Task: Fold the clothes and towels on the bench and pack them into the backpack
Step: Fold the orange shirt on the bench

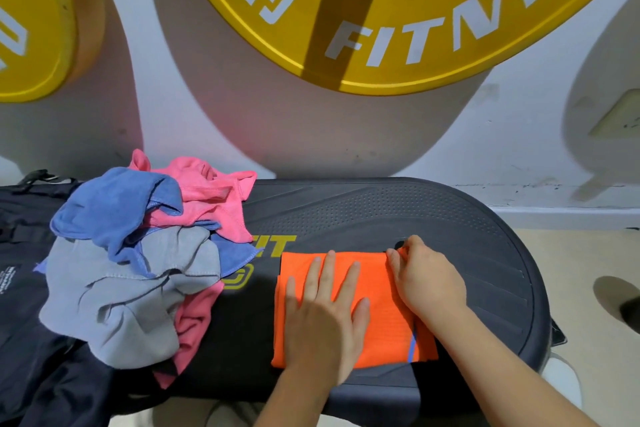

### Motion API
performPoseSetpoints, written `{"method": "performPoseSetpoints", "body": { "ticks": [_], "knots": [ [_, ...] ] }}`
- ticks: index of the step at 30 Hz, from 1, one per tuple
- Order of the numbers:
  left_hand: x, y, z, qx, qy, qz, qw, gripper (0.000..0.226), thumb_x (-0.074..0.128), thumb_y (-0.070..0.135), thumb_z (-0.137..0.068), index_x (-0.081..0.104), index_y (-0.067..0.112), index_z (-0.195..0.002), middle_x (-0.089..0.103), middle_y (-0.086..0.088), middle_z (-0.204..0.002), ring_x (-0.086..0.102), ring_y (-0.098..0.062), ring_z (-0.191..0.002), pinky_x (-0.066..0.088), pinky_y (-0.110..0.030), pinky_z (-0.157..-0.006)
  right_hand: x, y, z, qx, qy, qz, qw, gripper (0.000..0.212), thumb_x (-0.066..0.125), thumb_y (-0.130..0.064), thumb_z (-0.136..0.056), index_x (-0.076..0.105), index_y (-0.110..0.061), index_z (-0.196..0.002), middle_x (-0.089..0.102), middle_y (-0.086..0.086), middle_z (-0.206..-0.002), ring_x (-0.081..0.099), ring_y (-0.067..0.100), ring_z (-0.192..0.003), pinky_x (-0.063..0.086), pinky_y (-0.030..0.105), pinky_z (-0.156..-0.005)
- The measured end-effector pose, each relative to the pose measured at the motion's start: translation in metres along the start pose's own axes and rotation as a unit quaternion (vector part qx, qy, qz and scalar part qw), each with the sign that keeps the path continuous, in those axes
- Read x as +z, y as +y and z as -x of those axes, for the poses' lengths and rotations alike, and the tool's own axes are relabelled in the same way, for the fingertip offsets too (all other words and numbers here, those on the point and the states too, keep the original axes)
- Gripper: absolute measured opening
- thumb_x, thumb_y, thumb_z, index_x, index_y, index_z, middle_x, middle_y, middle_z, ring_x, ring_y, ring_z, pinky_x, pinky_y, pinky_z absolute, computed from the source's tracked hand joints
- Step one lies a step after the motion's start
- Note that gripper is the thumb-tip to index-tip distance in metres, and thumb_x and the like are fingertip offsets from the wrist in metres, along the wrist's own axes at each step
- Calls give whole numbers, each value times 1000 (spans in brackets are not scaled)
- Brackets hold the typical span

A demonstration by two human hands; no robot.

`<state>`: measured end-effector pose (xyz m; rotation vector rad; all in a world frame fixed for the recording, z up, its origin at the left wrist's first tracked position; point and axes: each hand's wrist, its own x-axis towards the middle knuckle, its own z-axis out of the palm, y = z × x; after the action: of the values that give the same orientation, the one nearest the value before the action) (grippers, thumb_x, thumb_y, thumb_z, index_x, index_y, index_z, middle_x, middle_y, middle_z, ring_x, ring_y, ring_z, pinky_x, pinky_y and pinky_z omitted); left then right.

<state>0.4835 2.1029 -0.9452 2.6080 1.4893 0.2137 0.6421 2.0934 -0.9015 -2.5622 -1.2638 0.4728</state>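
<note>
The folded cloth is bright orange with a short blue stripe. The desk is dark grey with a dotted pattern and yellow letters. The pile has a blue towel, a pink towel and a grey towel.

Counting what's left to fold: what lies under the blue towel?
A grey cloth and a pink cloth show beneath the blue towel; anything deeper is covered.

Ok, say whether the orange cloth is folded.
Folded: orange cloth is a compact rectangle, layers visible at its edge, under the left hand.
</note>
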Motion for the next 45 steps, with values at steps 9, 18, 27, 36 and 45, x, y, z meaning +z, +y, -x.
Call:
{"method": "performPoseSetpoints", "body": {
  "ticks": [9,18,27,36,45],
  "knots": [
    [7,-10,4,31,-33,-47,998,66,36,40,-74,39,26,-138,31,-9,-153,40,-27,-133,27,-55,-98,46,-19,77,-218,96,-17,971,47,39,-39,-92,54,-20,-132,56,6,-135,52,26,-126,43,33,-101],
    [-8,-27,16,-162,0,-6,987,57,30,41,-87,52,21,-135,49,-3,-142,49,-20,-129,42,-57,-95,54,19,62,-145,59,110,982,69,28,-58,-90,54,-12,-135,46,10,-145,42,25,-136,21,45,-105],
    [-21,-37,36,-163,43,38,985,59,84,19,-64,60,6,-117,64,-12,-95,60,-36,-77,52,-42,-63,56,15,62,-140,85,108,981,72,29,-58,-88,53,-10,-136,46,11,-145,39,30,-136,23,48,-106],
    [-42,-32,14,-349,6,221,911,38,67,20,-82,57,12,-118,64,-8,-114,56,-30,-111,42,-35,-87,57,15,61,-130,78,108,982,73,26,-59,-88,49,-13,-139,42,8,-148,35,27,-139,32,51,-107],
    [-40,-15,18,-284,47,262,921,17,59,24,-80,44,18,-76,59,-10,-83,57,-34,-85,42,-38,-71,54,17,61,-146,77,115,979,69,30,-57,-87,55,-13,-134,49,8,-143,44,26,-134,22,47,-104]
  ]
}}
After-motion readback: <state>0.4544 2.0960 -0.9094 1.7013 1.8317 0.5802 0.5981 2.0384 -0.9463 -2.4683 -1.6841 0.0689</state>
